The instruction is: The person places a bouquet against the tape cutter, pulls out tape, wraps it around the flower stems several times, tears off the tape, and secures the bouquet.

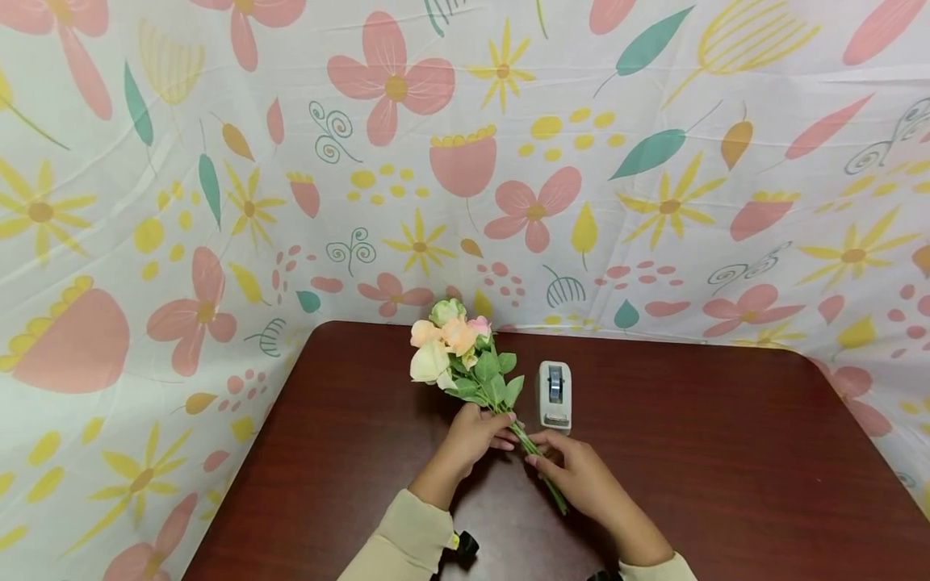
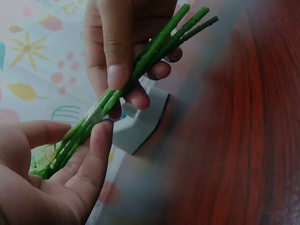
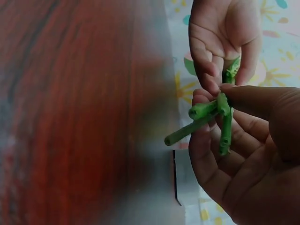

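Note:
A bouquet of artificial flowers (image 1: 456, 339), with cream, peach and pink blooms and green leaves, is held over the table in both hands. The left hand (image 1: 474, 436) grips its stems just below the leaves. Lower down, the right hand (image 1: 574, 472) pinches the same stems between thumb and fingers. In the left wrist view, a shiny clear strip of tape (image 2: 95, 111) lies around the green stems (image 2: 154, 51) between the two hands. The cut stem ends (image 3: 199, 112) spread apart toward the camera in the right wrist view.
A white tape dispenser (image 1: 555, 395) stands on the dark red-brown table (image 1: 712, 452), just behind the right hand. Flower-printed cloth (image 1: 538, 145) hangs along the back and left of the table. A small black object (image 1: 466, 547) sits at the left sleeve's cuff.

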Motion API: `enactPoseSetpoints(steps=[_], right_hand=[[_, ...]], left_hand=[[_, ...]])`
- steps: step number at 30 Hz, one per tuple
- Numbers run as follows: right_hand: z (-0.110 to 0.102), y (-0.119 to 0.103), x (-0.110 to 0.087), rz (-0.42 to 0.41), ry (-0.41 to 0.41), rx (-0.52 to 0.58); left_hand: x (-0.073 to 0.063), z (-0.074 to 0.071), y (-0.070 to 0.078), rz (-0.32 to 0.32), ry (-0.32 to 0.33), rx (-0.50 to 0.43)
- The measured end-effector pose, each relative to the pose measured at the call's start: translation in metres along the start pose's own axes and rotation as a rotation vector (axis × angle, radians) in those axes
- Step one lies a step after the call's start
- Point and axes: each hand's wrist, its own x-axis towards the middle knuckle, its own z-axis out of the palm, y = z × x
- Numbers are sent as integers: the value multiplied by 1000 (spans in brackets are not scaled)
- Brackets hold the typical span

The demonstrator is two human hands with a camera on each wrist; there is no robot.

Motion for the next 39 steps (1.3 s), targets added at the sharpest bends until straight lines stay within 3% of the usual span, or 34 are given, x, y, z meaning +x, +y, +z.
enactPoseSetpoints(steps=[12, 23, 30, 39], right_hand=[[-1, 14, 7, -1, -72, 56], [-4, 19, 9, 20, -187, 148], [-3, 17, 11, 23, -199, 165], [2, 23, 10, 48, -186, 101]], left_hand=[[9, -11, -15, -54, 36, -43], [12, -19, -25, -101, -2, -91], [14, -23, -28, -115, 10, -80], [15, -24, -31, -125, 7, -58]])
